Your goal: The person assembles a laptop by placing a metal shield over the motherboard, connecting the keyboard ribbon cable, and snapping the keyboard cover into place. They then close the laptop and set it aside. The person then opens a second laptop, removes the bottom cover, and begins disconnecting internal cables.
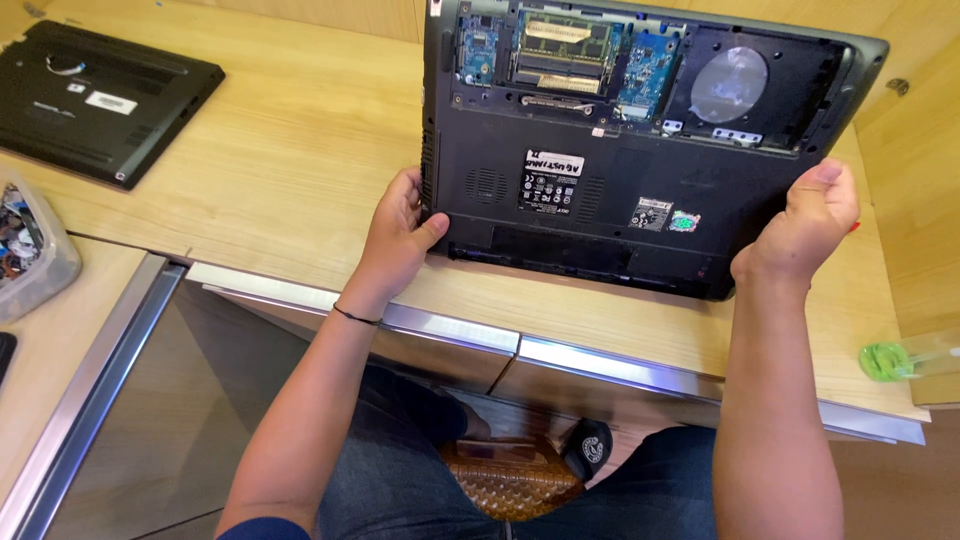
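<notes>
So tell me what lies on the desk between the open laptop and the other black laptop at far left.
Head view: only bare wooden desk between the open laptop and the closed black laptop.

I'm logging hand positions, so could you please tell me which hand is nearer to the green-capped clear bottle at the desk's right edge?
Right. The right hand grips the open laptop's right edge, up and left of the bottle; the left hand holds the laptop's far side.
</notes>
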